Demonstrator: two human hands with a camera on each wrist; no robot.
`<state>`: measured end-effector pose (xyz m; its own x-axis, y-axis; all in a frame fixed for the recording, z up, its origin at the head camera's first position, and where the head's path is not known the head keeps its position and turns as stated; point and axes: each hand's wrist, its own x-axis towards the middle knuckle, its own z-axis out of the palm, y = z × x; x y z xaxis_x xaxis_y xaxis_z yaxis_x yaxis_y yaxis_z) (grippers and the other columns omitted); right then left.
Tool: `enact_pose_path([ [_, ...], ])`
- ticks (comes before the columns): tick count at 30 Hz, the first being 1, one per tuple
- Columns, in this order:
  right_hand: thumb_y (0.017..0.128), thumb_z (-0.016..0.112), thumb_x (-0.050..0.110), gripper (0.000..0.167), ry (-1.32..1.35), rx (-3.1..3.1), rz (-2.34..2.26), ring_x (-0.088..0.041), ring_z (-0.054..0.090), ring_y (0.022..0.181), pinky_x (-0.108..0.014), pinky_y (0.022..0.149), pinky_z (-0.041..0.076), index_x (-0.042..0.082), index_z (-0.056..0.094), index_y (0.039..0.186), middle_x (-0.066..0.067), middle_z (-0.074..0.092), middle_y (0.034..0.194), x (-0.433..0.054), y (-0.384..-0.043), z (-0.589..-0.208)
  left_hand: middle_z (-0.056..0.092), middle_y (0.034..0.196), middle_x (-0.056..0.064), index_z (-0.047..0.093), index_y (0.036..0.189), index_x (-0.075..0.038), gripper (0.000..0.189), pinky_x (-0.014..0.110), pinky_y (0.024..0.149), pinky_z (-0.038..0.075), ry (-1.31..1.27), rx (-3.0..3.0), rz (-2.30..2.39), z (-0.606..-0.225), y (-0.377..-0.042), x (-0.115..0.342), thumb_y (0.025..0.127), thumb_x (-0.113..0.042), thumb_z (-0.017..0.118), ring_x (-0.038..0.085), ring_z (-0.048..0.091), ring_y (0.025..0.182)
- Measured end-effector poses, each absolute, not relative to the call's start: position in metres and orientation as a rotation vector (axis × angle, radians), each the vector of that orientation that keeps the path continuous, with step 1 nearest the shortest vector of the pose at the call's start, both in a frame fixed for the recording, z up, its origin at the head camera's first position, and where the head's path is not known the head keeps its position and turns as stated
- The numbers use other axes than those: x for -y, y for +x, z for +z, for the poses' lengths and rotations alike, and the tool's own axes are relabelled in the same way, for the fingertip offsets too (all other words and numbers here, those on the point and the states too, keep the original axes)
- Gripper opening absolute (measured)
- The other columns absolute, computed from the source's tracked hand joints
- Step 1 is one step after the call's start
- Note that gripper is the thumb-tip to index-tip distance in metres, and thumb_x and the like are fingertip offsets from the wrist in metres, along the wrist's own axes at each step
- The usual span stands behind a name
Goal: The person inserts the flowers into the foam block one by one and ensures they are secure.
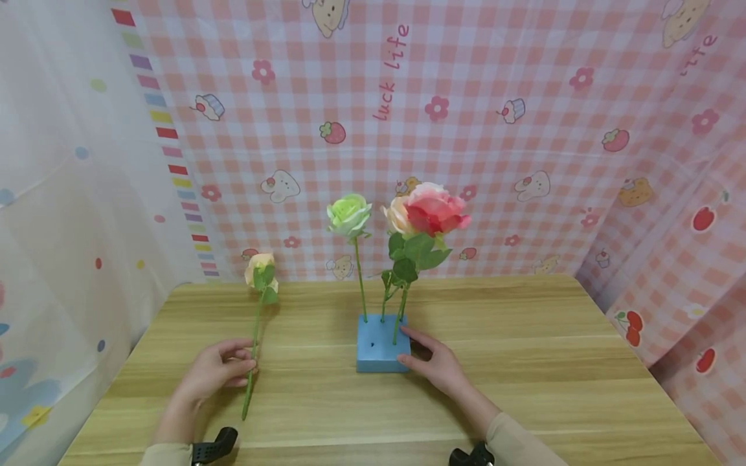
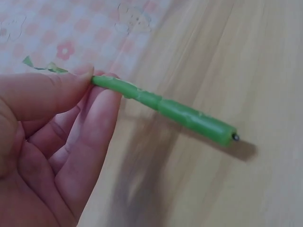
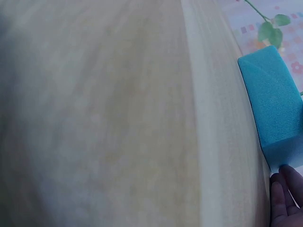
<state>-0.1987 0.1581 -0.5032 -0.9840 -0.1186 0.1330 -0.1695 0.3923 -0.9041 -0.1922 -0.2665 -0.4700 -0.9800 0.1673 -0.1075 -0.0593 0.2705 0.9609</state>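
Observation:
My left hand (image 1: pixel 218 369) pinches the green stem (image 2: pixel 189 120) of a peach artificial rose (image 1: pixel 254 272) between thumb and fingers, low on the stem. The rose stands nearly upright in the head view, its cut end pointing down towards me, with a dark wire core showing in the left wrist view. A light-blue foam block (image 1: pixel 381 359) sits mid-table. My right hand (image 1: pixel 437 369) rests against its right side, fingertips and thumb touching it. From the block rise a pale green rose (image 1: pixel 350 215), a peach rose (image 1: pixel 399 217) and a pink-red rose (image 1: pixel 434 210).
A small dark hole (image 1: pixel 372 345) shows in the block's top at front left. The wooden table (image 1: pixel 524 362) ends at the back against a pink checked curtain (image 1: pixel 466 149). White patterned cloth (image 1: pixel 58 194) hangs on the left. Black wrist devices (image 1: pixel 215 445) sit at both wrists.

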Motion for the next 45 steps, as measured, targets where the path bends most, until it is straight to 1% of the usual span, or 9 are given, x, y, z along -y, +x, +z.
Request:
enact_pose_path([
  [3,0.088,0.076,0.01,0.052,0.276,2.582,1.69,-0.037,0.05,0.129,-0.052,0.103,0.044,0.006,0.06,0.137,-0.02,0.054,0.14,-0.159,-0.198,-0.503,0.06,0.102,0.016,0.045,0.134,0.017,0.052,0.036,0.071,0.061,0.1,-2.365,1.797,-0.468,-0.195,0.256,0.089,0.004,0.067,0.021,0.068,0.082],
  [7,0.088,0.077,0.017,0.053,0.307,2.598,1.698,-0.034,0.049,0.13,-0.049,0.104,0.044,0.011,0.059,0.138,-0.016,0.054,0.141,-0.161,-0.198,-0.501,0.06,0.102,0.015,0.047,0.134,0.013,0.05,0.036,0.069,0.061,0.091,-2.365,1.83,-0.464,-0.198,0.241,0.089,0.004,0.068,0.019,0.066,0.079],
  [15,0.087,0.079,0.026,0.056,0.294,2.626,1.702,-0.032,0.047,0.133,-0.048,0.107,0.041,0.018,0.059,0.139,-0.013,0.053,0.143,-0.163,-0.198,-0.503,0.061,0.1,0.014,0.049,0.132,0.011,0.047,0.04,0.071,0.061,0.151,-2.37,1.923,-0.453,-0.202,0.211,0.089,0.006,0.068,0.019,0.065,0.08],
  [21,0.086,0.079,0.026,0.057,0.284,2.625,1.706,-0.032,0.048,0.132,-0.048,0.107,0.042,0.017,0.06,0.139,-0.013,0.053,0.142,-0.163,-0.198,-0.503,0.063,0.095,0.013,0.052,0.127,0.009,0.042,0.041,0.072,0.061,0.246,-2.388,1.933,-0.442,-0.205,0.191,0.088,0.009,0.068,0.018,0.065,0.081],
  [30,0.086,0.079,0.025,0.056,0.291,2.621,1.7,-0.031,0.048,0.131,-0.047,0.106,0.042,0.017,0.06,0.138,-0.013,0.054,0.142,-0.163,-0.198,-0.504,0.064,0.093,0.018,0.058,0.116,0.004,0.032,0.04,0.072,0.061,0.387,-2.419,2.021,-0.425,-0.207,0.167,0.086,0.01,0.069,0.022,0.066,0.08],
  [33,0.086,0.079,0.025,0.056,0.294,2.619,1.705,-0.031,0.049,0.131,-0.047,0.106,0.043,0.017,0.06,0.138,-0.013,0.054,0.142,-0.163,-0.198,-0.503,0.063,0.092,0.018,0.059,0.112,0.004,0.029,0.042,0.072,0.061,0.439,-2.418,2.054,-0.42,-0.209,0.161,0.086,0.011,0.069,0.022,0.065,0.079],
  [36,0.086,0.079,0.025,0.056,0.297,2.618,1.701,-0.031,0.049,0.131,-0.048,0.106,0.043,0.017,0.06,0.138,-0.013,0.054,0.142,-0.163,-0.199,-0.503,0.063,0.091,0.016,0.059,0.11,0.003,0.026,0.04,0.072,0.061,0.475,-2.413,2.075,-0.415,-0.211,0.154,0.087,0.009,0.069,0.018,0.065,0.079],
  [40,0.086,0.079,0.026,0.056,0.304,2.618,1.693,-0.031,0.049,0.131,-0.048,0.106,0.043,0.017,0.06,0.138,-0.013,0.054,0.141,-0.163,-0.199,-0.504,0.064,0.092,0.015,0.06,0.108,0.003,0.022,0.036,0.071,0.061,0.514,-2.382,2.101,-0.41,-0.211,0.143,0.089,0.005,0.07,0.018,0.065,0.08],
  [45,0.086,0.079,0.026,0.056,0.303,2.624,1.697,-0.031,0.048,0.131,-0.047,0.106,0.042,0.017,0.06,0.139,-0.013,0.054,0.142,-0.164,-0.199,-0.503,0.065,0.093,0.016,0.06,0.107,0.004,0.02,0.036,0.071,0.061,0.538,-2.364,2.108,-0.407,-0.213,0.13,0.089,0.004,0.07,0.018,0.065,0.08],
])
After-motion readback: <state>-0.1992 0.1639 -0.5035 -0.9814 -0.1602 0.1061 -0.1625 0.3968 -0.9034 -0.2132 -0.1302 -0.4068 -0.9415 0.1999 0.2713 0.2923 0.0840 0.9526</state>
